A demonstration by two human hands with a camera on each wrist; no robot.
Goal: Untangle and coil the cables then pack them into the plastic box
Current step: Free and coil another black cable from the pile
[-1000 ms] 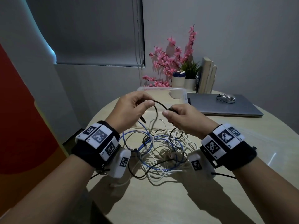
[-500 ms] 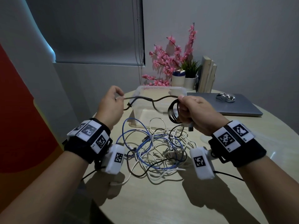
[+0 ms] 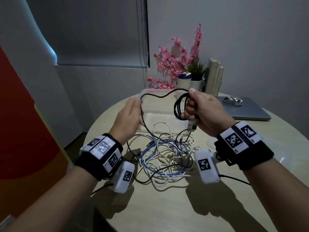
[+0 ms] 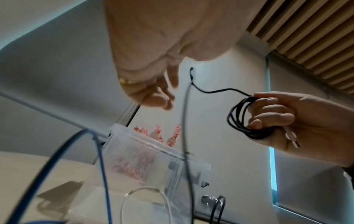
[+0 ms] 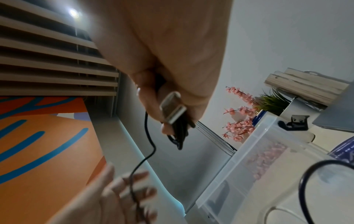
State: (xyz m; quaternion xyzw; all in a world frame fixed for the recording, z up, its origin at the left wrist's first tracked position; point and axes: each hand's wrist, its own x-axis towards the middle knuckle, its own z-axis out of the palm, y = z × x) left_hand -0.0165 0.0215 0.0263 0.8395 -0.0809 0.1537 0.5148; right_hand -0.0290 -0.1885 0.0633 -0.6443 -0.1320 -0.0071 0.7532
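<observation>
My right hand [image 3: 197, 108] grips a small coil of black cable [image 3: 179, 108] above the table, its fingers curled through the loops [image 4: 241, 118]. The silver USB plug [image 5: 172, 109] sticks out below the fist. From the coil the black cable arcs left and drops past my left hand [image 3: 132, 113] into the tangle [image 3: 163, 156] of white, blue and black cables on the table. The left hand is open with fingers spread [image 5: 122, 191], and the strand runs across them. The clear plastic box [image 3: 150, 92] stands just behind both hands.
The round beige table [image 3: 167, 206] ends close on the left. At the back right lies a closed laptop [image 3: 250, 111] with a silver mouse [image 3: 233, 100] on it. Pink flowers [image 3: 177, 64], a potted plant, a jar and upright books stand behind the box.
My left hand has let go of the stretched black cable, opened and moved in toward the right hand. The right hand has risen a little with the coil.
</observation>
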